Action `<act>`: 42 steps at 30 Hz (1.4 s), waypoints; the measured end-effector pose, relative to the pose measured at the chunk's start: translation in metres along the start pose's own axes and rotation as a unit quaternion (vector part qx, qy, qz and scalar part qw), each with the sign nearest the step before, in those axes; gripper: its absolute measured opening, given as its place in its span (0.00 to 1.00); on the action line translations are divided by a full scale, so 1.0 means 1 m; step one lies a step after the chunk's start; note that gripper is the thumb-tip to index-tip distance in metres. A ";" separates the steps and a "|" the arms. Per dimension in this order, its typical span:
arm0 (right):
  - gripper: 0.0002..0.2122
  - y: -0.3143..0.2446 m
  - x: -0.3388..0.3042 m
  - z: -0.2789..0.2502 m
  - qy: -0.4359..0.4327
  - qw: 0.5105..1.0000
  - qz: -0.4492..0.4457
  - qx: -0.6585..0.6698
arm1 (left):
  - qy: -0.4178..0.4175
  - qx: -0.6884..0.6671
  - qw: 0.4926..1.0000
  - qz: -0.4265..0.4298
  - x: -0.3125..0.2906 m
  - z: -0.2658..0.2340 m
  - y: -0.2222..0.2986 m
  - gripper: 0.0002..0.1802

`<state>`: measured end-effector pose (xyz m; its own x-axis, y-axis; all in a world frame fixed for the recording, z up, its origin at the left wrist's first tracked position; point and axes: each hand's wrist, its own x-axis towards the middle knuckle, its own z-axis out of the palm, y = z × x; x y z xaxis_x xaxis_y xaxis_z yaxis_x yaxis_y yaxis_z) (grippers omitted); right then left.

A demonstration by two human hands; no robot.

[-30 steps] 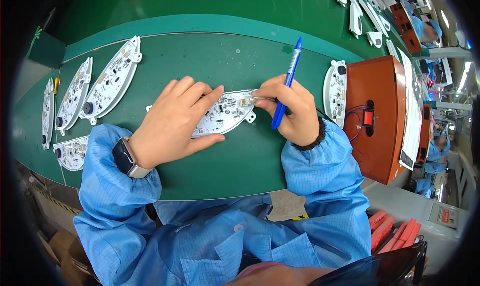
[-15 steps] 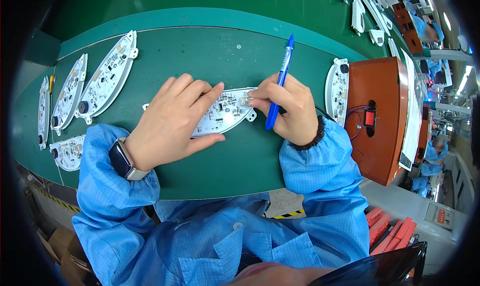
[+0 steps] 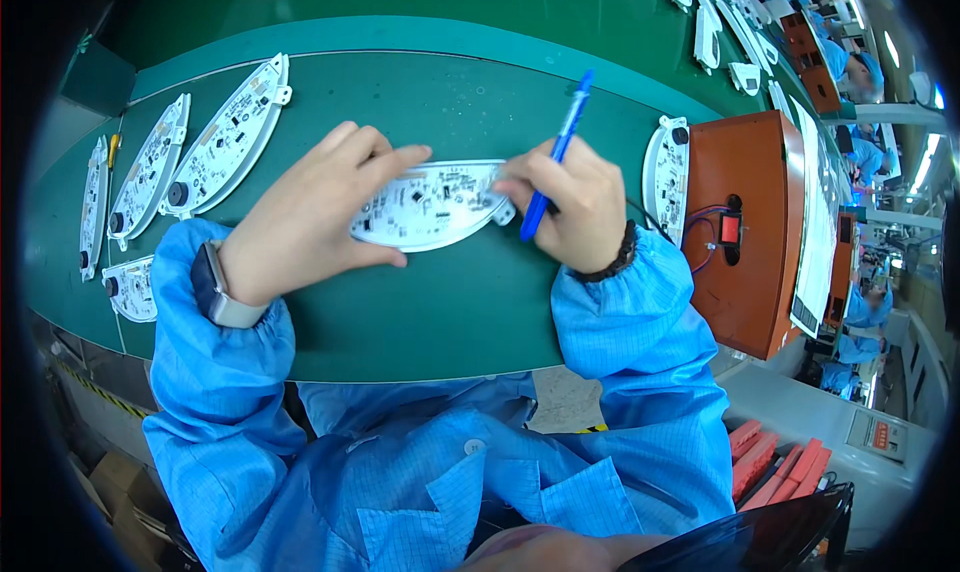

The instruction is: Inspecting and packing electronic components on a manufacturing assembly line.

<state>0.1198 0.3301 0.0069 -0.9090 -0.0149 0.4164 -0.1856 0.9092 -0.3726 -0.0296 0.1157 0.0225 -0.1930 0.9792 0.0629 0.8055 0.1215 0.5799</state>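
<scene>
A white curved circuit board (image 3: 440, 207) lies in front of me on the green bench, its left end covered by my left hand (image 3: 310, 212). That hand grips the board across its width, thumb along the near edge and index finger at the far edge. At the other end, my right hand (image 3: 575, 202) pinches near the board's corner with thumb and forefinger. The same hand has a blue pen (image 3: 573, 122) tucked between its fingers, upper end pointing away from me. Whether the right fingertips hold anything small is blurred.
Several similar boards (image 3: 225, 137) lie at the left, with a yellow-handled tool (image 3: 114, 150) among them. On the right, another board (image 3: 666, 177) leans by a brown box (image 3: 750, 242) with a red switch and wires. White parts (image 3: 706, 37) lie beyond, at the far right.
My left hand has slid left and opened its grip slightly, showing more of the board. The board has shifted a little left and away. The pen stays in my right hand.
</scene>
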 end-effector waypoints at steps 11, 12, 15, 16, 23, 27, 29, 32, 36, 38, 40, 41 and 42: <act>0.36 -0.001 -0.008 -0.008 0.027 0.996 -0.061 0.052 | 0.060 -0.542 0.820 -0.175 0.005 0.011 0.003 0.20; 0.38 0.000 -0.009 -0.007 0.017 0.997 -0.053 0.057 | 0.057 -0.545 0.817 -0.179 0.005 0.010 0.003 0.20; 0.38 -0.002 -0.009 -0.010 0.020 0.997 -0.055 0.055 | 0.073 -0.536 0.822 -0.180 0.006 0.015 0.000 0.20; 0.38 -0.003 -0.009 -0.009 0.022 0.997 -0.056 0.049 | 0.093 -0.523 0.830 -0.172 0.005 0.018 0.000 0.20; 0.32 -0.002 -0.008 -0.007 0.046 0.995 -0.060 0.072 | 0.104 -0.534 0.824 -0.159 0.005 0.021 0.002 0.20; 0.32 -0.002 -0.007 -0.007 0.038 0.995 -0.063 0.063 | 0.102 -0.534 0.824 -0.160 0.006 0.022 0.002 0.20; 0.33 -0.002 -0.008 -0.006 0.047 0.994 -0.069 0.064 | 0.108 -0.540 0.822 -0.149 0.005 0.024 0.001 0.19; 0.33 -0.002 -0.011 -0.006 0.044 0.995 -0.066 0.064 | 0.113 -0.532 0.825 -0.157 0.004 0.022 0.004 0.19; 0.33 0.000 -0.011 -0.006 0.051 0.994 -0.074 0.057 | 0.110 -0.528 0.828 -0.152 0.004 0.021 0.005 0.19; 0.38 0.001 -0.013 -0.007 0.023 0.996 -0.068 0.056 | 0.117 -0.507 0.841 -0.148 0.004 0.021 0.004 0.19; 0.38 0.001 -0.013 -0.007 0.026 0.996 -0.071 0.057 | 0.113 -0.514 0.838 -0.147 0.004 0.022 0.004 0.19; 0.38 0.001 -0.012 -0.007 0.030 0.995 -0.076 0.059 | 0.110 -0.519 0.835 -0.147 0.004 0.022 0.004 0.19; 0.38 0.001 -0.012 -0.007 0.029 0.995 -0.076 0.059 | 0.110 -0.519 0.835 -0.148 0.004 0.021 0.004 0.19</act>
<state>0.1332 0.3345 0.0072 -0.8446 -0.1203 0.5217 -0.3645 0.8429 -0.3958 -0.0149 0.1231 0.0080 -0.4879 0.8638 -0.1259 -0.1922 0.0344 0.9807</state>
